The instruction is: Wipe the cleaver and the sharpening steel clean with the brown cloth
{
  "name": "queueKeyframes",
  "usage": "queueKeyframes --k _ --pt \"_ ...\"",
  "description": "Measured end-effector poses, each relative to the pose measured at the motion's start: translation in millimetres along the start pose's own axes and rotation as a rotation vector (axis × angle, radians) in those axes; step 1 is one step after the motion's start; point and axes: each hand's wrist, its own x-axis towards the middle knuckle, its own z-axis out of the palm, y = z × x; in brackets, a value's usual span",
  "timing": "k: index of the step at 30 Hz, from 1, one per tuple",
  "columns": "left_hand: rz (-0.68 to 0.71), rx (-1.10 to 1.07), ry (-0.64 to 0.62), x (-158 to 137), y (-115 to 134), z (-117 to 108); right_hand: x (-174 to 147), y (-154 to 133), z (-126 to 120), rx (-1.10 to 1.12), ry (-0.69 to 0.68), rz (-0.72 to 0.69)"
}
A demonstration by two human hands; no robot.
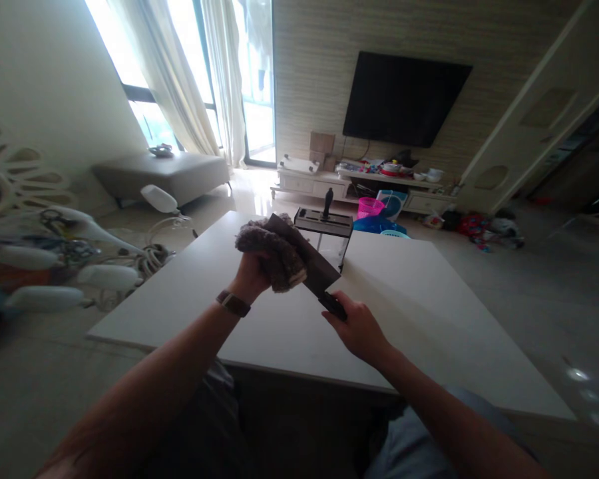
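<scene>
My right hand (357,327) is closed around the black handle of a cleaver (315,263), whose broad dark blade points up and to the left. A fluffy grey-brown cloth (272,249) is bunched in my left hand (253,274) and lies against the blade, partly covering it. The fingers of that hand are mostly hidden by the cloth. Both hands are above the white table (379,293). Just behind the blade stands a knife block (323,226) with clear sides and a dark slotted top, another black-handled knife upright in it.
On the left, a chandelier (110,276) with white shades and loose cables is beside the table. Beyond the table are a pink basket (369,207), a blue plastic item (379,225) and a low cabinet (304,183). A grey bench (167,174) stands by the window.
</scene>
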Motion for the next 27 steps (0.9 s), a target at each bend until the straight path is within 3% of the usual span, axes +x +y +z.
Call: queueKeyframes --k 4,8,18,22,27 --pt "0.035 0.029 0.025 0 6 -6 -3 2 2 0.076 -0.001 0.044" --pt "-0.037 0.058 0.045 -7 2 -2 -5 4 3 0.151 0.009 0.065" --pt "-0.352 0.177 -0.225 -31 -56 0 -2 8 17 0.268 0.008 0.095" --pt "-0.312 0.199 -0.208 -34 -69 1 0 13 15 0.243 -0.026 0.091" --pt "-0.189 0.201 -0.055 -26 -68 2 4 11 9 0.185 0.030 0.063"
